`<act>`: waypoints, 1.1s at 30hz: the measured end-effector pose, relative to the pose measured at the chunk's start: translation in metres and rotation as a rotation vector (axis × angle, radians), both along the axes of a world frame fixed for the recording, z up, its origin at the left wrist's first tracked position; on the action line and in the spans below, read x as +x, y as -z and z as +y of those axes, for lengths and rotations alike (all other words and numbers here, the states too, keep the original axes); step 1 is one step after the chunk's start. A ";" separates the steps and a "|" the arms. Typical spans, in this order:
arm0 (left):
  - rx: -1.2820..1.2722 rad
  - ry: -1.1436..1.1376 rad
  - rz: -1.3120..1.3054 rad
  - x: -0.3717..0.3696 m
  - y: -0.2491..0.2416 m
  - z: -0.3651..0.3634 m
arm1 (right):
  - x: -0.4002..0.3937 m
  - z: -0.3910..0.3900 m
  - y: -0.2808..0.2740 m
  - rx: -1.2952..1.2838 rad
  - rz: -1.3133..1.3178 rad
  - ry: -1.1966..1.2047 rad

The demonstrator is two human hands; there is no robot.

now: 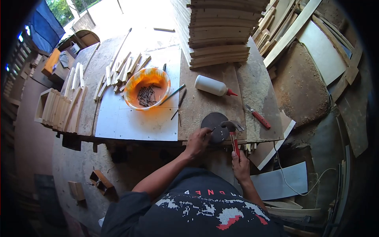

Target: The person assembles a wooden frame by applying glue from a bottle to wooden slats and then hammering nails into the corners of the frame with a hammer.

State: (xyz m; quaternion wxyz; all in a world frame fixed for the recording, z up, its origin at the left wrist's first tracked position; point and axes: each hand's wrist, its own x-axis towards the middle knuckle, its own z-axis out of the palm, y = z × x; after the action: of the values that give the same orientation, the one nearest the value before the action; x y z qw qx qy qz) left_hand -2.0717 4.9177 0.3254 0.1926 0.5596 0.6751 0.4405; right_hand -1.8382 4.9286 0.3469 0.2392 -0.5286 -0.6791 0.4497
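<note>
Head view: the left hand point(197, 140) has its fingers point(206, 133) pinched narrow at the edge of a dark round disc point(213, 122) lying at the near edge of the table point(205, 102); what they pinch is too small to tell. The left forearm reaches up from the body, elbow bent. The right hand point(241, 164) has its fingers wrapped shut around the red handle of one claw hammer point(233, 132), its head resting just over the disc. One orange bowl point(147, 94) holds many nails. One white glue bottle point(213, 86) lies on its side. One red-handled tool point(257, 116) lies to the right.
</note>
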 end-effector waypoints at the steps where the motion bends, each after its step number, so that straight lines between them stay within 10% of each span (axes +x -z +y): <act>1: -0.117 -0.013 -0.069 0.002 -0.006 -0.007 | 0.001 -0.001 -0.002 -0.001 -0.004 -0.003; 12: -0.476 -0.019 -0.736 0.002 0.030 -0.018 | -0.013 -0.005 -0.041 0.111 -0.008 -0.100; 23: -0.458 0.000 -0.813 0.000 0.040 -0.017 | -0.022 -0.027 -0.125 0.443 0.729 -0.172; 33: -0.440 0.033 -0.777 -0.002 0.035 -0.016 | -0.003 0.010 -0.023 0.207 -0.386 -0.154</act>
State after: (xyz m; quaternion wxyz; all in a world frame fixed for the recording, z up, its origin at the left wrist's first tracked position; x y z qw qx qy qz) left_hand -2.0737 4.9014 0.2899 0.5534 0.3091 0.6212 0.4608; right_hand -1.8414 4.9388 0.3702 0.1229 -0.5241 -0.7930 0.2852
